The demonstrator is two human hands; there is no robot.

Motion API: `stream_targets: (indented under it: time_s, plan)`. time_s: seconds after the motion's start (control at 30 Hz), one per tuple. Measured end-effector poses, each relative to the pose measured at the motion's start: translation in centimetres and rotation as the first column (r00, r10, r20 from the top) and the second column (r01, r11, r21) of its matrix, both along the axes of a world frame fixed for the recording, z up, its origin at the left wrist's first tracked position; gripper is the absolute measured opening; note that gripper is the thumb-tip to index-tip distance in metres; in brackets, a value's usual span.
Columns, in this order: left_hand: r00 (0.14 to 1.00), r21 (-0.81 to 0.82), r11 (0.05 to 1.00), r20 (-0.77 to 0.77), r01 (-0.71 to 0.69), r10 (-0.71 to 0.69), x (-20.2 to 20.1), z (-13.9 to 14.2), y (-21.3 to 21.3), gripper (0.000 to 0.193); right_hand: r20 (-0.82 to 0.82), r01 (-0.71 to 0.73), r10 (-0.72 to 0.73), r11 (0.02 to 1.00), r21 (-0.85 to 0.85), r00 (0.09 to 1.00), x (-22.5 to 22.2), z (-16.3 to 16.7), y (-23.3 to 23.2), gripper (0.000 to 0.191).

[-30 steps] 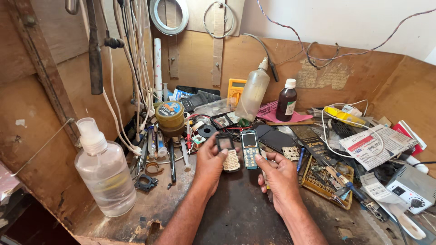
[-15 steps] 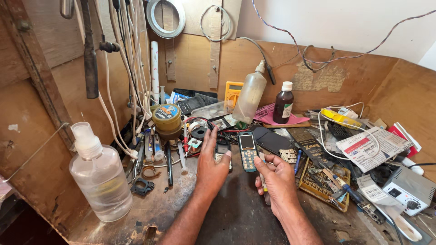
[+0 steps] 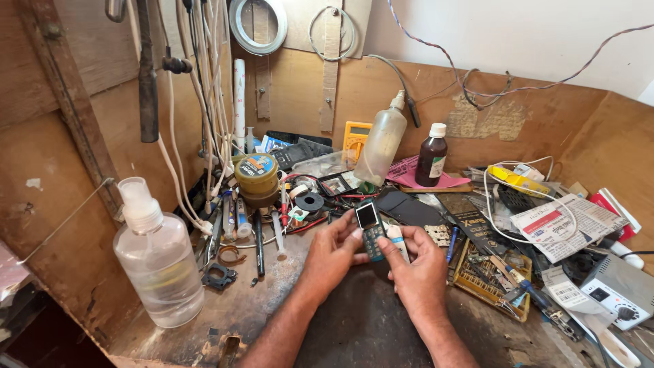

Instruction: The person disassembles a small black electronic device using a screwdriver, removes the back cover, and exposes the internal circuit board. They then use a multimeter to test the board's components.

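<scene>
Setting: wooden workshop nook, its cluttered counter [image 3: 259, 307] boxed in by brown board walls hung with cables.
Landmark: small bar-shaped mobile phone [image 3: 369, 229], dark with a teal keypad, held upright above the counter's middle.
Left hand [image 3: 332, 251]: just left of the phone, fingers curled onto its left edge, gripping it.
Right hand [image 3: 420, 267]: just right of and below the phone, thumb pressed on the keypad, fingers closed around a small white part [image 3: 397, 238].
Hard to make out: the white part is mostly covered by fingers; the phone's lower end is hidden by the thumb.
Left of the phone: clear plastic spray bottle [image 3: 157, 259], well apart; stacked tins [image 3: 256, 178] nearer.
Behind the phone: tilted squeeze bottle [image 3: 381, 143], brown glass bottle [image 3: 432, 157], yellow multimeter [image 3: 355, 138].
Right of the phone: yellow tray of tools [image 3: 492, 278], papers [image 3: 565, 225].
</scene>
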State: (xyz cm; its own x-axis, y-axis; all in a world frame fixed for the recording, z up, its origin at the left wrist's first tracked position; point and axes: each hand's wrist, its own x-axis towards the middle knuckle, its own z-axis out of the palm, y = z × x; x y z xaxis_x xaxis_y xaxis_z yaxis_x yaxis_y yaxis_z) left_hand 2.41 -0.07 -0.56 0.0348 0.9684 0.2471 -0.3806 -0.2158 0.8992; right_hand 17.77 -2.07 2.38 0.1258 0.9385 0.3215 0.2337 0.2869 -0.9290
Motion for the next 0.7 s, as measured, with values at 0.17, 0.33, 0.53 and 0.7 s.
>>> stream_targets:
  time_s: [0.17, 0.33, 0.53, 0.7]
  plan:
    - [0.993, -0.223, 0.973, 0.115, 0.057, -0.031, -0.7, 0.1, 0.0, 0.05, 0.031, -0.108, 0.106, 0.992, 0.063, 0.994, -0.5, 0.2, -0.3, 0.031]
    - [0.966, -0.201, 0.967, 0.235, 0.156, -0.107, -0.9, 0.9, -0.4, 0.043, -0.004, -0.173, 0.173, 0.985, -0.004, 0.985, -0.5, 0.2, -0.4, 0.038]
    - [0.971, -0.148, 0.977, 0.206, 0.154, -0.122, -1.0, 1.1, -0.9, 0.031, -0.002, -0.223, 0.225, 0.968, 0.112, 0.974, -0.5, 0.3, -0.3, 0.038]
    - [0.961, -0.171, 0.973, 0.256, 0.153, -0.106, -1.0, 1.0, -0.5, 0.03, -0.008, -0.072, 0.072, 0.997, 0.0, 0.997, -0.4, 0.6, -0.7, 0.032]
